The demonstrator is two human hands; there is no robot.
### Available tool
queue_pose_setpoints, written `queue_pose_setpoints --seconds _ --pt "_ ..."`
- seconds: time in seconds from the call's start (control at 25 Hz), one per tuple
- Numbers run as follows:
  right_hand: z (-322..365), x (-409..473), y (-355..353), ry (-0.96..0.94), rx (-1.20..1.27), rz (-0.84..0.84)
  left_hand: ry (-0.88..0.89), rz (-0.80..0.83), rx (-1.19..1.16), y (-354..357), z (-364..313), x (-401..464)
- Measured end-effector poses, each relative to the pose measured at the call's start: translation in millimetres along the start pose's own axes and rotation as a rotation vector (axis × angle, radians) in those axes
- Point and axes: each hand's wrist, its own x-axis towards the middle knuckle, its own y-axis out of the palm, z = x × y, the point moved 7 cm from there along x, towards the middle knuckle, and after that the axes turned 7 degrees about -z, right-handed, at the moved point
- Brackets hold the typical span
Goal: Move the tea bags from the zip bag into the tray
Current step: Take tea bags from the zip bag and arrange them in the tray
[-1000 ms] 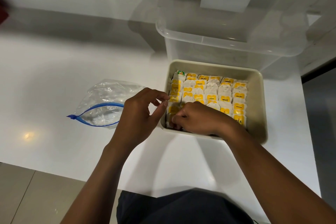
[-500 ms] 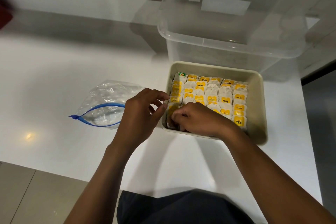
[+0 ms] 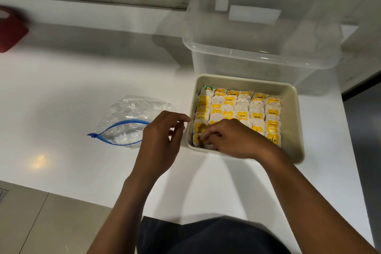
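Observation:
A beige tray (image 3: 293, 113) sits on the white counter, packed with rows of white tea bags (image 3: 243, 109) with yellow tags. My right hand (image 3: 233, 138) reaches into the tray's near left corner, its curled fingers pinching a tea bag (image 3: 198, 138) there. Just outside the tray's left wall, my left hand (image 3: 160, 138) hovers with fingers loosely curled and holds nothing. To its left lies the clear zip bag (image 3: 132, 113) with a blue zip, open-mouthed and crumpled; no tea bags show inside it.
A large clear plastic bin (image 3: 257, 53) stands right behind the tray. A red object (image 3: 10, 31) sits at the far left edge. The counter's near edge (image 3: 82, 200) runs in front of me, with tiled floor below.
My left hand has drawn back a little from the tray's left edge, its thumb no longer at the tea bags. My right hand stays in the near left corner.

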Motion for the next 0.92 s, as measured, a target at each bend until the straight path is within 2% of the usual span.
queue_pose_setpoints --seconds 0.12,0.36,0.64,0.76,0.92 --pt "4 -18 -18 -0.019 0.133 -0.190 -0.040 -0.022 -0.014 -4 -2 -15" --pt "44 -43 -21 -0.148 0.143 -0.346 -0.013 -0.026 -0.051 -13 -22 -32" --pt "102 -37 9 -0.258 0.149 -0.314 -0.042 -0.096 0.008 -75 3 -39" --pt "118 -26 30 -0.246 0.120 -0.317 0.005 -0.138 0.151 -108 30 -38" --pt "130 2 72 -0.219 -0.039 -0.383 -0.037 -0.081 0.248 -140 87 -30"
